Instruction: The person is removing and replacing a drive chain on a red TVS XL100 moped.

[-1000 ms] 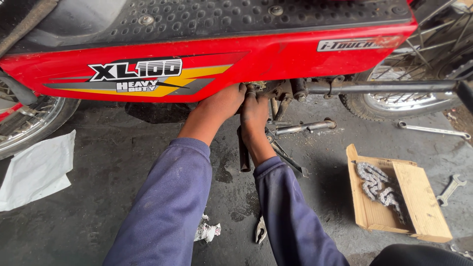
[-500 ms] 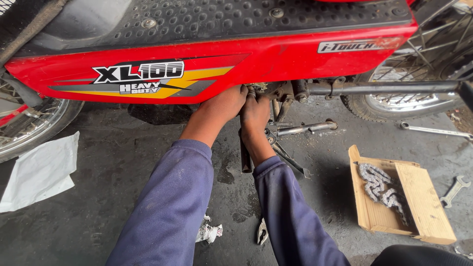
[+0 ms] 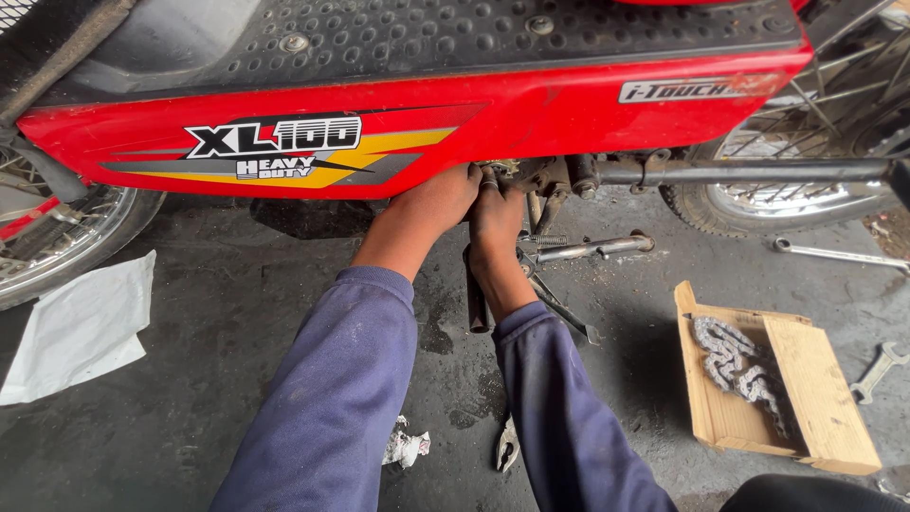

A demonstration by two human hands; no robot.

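Note:
Both my arms, in blue sleeves, reach under the red side panel [image 3: 531,114] of a moped lying across the top of the view. My left hand [image 3: 427,204] presses up against the panel's lower edge, and its fingers are hidden behind it. Close beside it, my right hand [image 3: 498,223] has its fingertips at greasy metal parts [image 3: 545,175] under the frame. I cannot tell what either hand grips. A metal stand with a spring [image 3: 588,249] juts out just right of my right wrist.
On the oily concrete floor lie pliers [image 3: 508,446] and a crumpled rag [image 3: 406,446] between my arms. A wooden box [image 3: 806,379] holds a drive chain [image 3: 735,365] at the right. Wrenches [image 3: 839,254] [image 3: 877,370], white sheet [image 3: 81,327] and spoked wheels [image 3: 806,190] [image 3: 57,237] are around.
Both hands stay at the same spot under the panel. Only my view has shifted a little.

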